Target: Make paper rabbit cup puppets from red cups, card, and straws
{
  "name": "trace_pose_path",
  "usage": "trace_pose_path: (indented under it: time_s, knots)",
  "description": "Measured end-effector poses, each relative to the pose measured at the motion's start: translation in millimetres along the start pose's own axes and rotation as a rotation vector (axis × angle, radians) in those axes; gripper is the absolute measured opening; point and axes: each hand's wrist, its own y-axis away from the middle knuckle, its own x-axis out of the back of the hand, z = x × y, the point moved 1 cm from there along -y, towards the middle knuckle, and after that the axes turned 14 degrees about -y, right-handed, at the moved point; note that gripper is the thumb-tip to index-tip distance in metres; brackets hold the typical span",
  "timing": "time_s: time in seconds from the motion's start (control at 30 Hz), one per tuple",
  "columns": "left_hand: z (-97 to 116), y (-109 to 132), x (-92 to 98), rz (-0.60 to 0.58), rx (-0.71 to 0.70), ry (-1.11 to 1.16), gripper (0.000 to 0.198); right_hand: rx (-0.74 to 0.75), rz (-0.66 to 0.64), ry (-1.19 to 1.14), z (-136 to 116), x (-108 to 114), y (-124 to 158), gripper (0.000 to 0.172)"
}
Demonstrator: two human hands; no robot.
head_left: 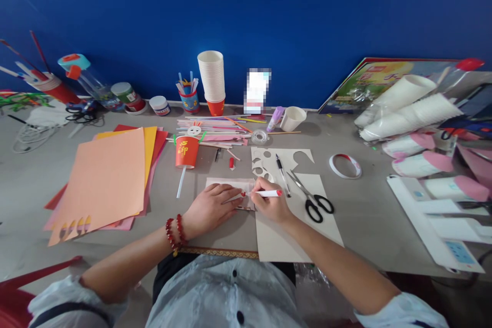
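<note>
Your small sheet lies between your hands, its long side running left to right. The left hand, nearer, rests flat on it, fingers slightly parted; your right hand, at its right end, pinches the marker, tip end leftward, beside a red patch (too small to make out). Count one sheet, one marker; near your right hand, one pen, one pair of scissors.

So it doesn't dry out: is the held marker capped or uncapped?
Likely uncapped: a red cap lies apart on the table, and the marker in the right hand points at a red mark.
</note>
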Motion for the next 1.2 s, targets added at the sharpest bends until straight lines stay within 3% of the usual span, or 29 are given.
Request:
trace_pose_path:
  time_s: [1.2]
  knots:
    - [0.1, 0.0, 0.8, -0.002, 0.015, 0.022, 0.034, 0.004, 0.022, -0.001, -2.0, -0.7, 0.4, 0.018]
